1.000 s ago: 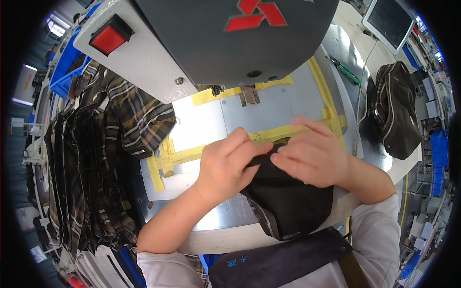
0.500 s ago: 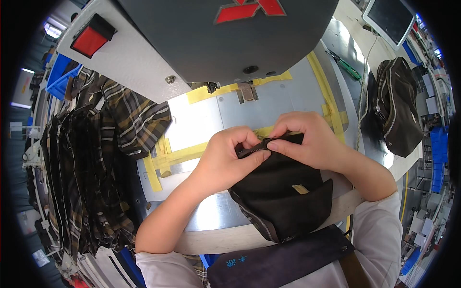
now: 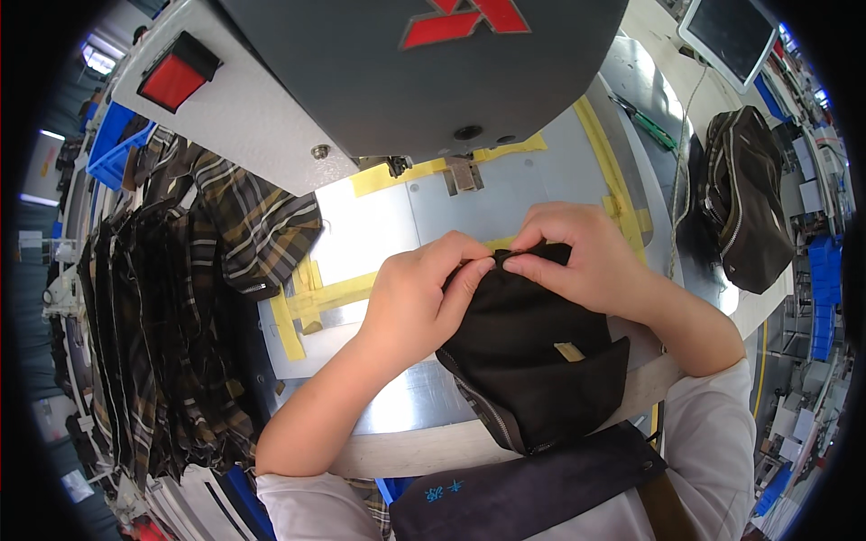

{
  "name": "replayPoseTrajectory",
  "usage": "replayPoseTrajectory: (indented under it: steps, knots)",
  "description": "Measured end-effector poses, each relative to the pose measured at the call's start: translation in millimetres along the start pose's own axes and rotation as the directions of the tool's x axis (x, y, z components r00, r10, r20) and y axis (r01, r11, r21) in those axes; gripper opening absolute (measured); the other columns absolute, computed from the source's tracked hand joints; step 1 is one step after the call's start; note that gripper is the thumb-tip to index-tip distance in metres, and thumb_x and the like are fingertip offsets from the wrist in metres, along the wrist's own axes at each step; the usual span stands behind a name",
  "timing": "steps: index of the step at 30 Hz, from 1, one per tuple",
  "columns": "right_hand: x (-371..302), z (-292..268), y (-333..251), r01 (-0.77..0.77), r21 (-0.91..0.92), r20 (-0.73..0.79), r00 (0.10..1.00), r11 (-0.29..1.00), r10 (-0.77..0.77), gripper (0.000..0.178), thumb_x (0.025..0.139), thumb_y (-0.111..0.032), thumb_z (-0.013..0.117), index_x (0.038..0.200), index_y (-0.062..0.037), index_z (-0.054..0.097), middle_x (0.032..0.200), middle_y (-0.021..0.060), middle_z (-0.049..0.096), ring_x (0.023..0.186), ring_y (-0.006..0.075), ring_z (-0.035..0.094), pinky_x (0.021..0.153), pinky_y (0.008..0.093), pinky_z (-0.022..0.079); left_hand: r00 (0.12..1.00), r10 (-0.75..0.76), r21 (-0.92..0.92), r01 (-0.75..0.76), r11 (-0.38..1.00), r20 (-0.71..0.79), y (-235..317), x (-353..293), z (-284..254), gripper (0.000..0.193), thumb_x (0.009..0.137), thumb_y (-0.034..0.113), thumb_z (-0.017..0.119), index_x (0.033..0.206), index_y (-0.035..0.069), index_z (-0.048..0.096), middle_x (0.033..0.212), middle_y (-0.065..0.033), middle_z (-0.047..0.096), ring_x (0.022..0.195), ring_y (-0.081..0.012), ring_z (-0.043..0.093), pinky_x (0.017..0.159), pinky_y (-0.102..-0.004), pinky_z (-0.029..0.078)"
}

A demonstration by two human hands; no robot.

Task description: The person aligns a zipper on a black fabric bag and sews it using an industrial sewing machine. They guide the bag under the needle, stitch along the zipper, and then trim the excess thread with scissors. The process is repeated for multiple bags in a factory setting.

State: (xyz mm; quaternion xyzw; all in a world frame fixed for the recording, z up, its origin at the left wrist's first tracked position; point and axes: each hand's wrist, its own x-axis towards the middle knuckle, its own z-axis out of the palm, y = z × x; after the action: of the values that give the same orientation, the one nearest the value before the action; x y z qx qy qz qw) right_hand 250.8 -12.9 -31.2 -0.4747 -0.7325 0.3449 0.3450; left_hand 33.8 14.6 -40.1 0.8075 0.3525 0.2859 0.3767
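In the head view, a black zippered pouch (image 3: 532, 361) lies on the wearer's side of the grey machine head (image 3: 433, 86), a small tan tab (image 3: 568, 353) on its upper face. The left hand (image 3: 410, 298) pinches the pouch's far edge between thumb and fingers; the right hand (image 3: 586, 257) grips that edge just beside it. Yellow tape (image 3: 347, 290) marks the metal surface (image 3: 406, 406) under and in front of the machine head. Left of the machine head hang plaid fabric pieces (image 3: 257, 216); to its right lie a green tool (image 3: 654, 131) and a dark bag (image 3: 753, 203).
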Motion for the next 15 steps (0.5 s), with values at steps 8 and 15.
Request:
replayPoseTrajectory:
  steps: [8,15]
  knots:
    - [1.2,1.2,-2.7,0.038,-0.005,-0.029,0.999,0.999,-0.038,0.014,0.08,-0.012,0.073,0.083,-0.0012,0.066,0.078,0.0098,0.064,0.07,0.026,0.061,0.06,0.0346,0.047,0.977,0.189,0.102,-0.179,0.979,-0.095,-4.5,-1.6,6.3,0.007,0.09,0.004,0.064,0.095,0.002,0.06,0.078,-0.0102,0.066,0.065,-0.0231,0.064,0.061,-0.0269,0.049]
    - [0.4,5.2,-3.4,0.029,0.032,-0.049,0.998,0.999,-0.028,0.011,0.078,-0.007,0.072,0.083,-0.0011,0.064,0.078,0.0089,0.063,0.069,0.0227,0.062,0.059,0.0331,0.048,0.998,0.056,-0.069,-0.055,0.996,0.012,3.2,2.8,4.0,0.014,0.083,0.004,0.069,0.092,-0.001,0.06,0.082,-0.0115,0.06,0.073,-0.0235,0.058,0.068,-0.0297,0.047]
